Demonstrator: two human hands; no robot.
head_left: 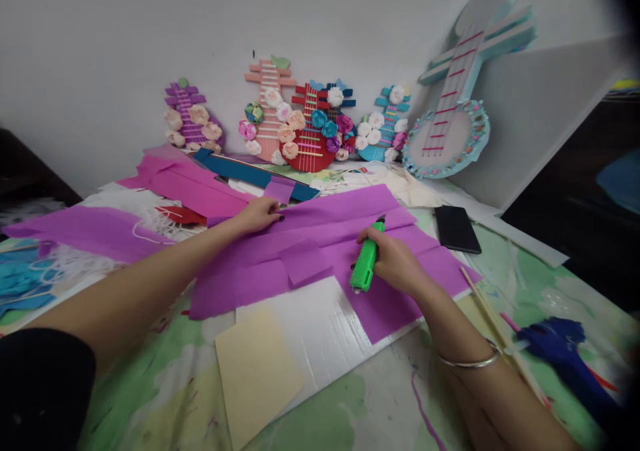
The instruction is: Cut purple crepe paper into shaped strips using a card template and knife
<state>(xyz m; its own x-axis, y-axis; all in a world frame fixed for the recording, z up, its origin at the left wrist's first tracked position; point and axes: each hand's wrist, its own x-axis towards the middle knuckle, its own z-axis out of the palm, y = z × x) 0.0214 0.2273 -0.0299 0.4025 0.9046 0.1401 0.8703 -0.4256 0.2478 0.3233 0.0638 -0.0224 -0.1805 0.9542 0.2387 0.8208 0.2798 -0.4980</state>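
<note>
The right hand (397,261) is closed around a green tool (366,264), its dark tip directed up and away from the wearer. The left hand (260,215) lies at the far left part of a large purple sheet (350,237), fingers bent; whether they pinch the sheet or only press on it cannot be determined. The hands are well apart. The purple sheet is spread centrally on the worktop (175,377), creased crosswise, below both hands.

A small purple piece (306,262) lies on the sheet between the hands. A glossy white board (320,327) extends from beneath the sheet toward the wearer; a cream card (257,371) overlaps its left end. Beyond the left hand is a blue strip (235,169); to the left are pink paper (185,187), a red piece (181,215) and white strings (159,219).

Right of the sheet are a flat black object (457,229), a thin stick (487,307) and a dark blue glue gun (555,347).

At the rear, flower-trimmed guitar models stand near the wall (125,37): purple (193,124), pink (270,114), red (310,151) and turquoise (385,131) units are visible. A larger pale guitar model (450,117) leans at the right.
</note>
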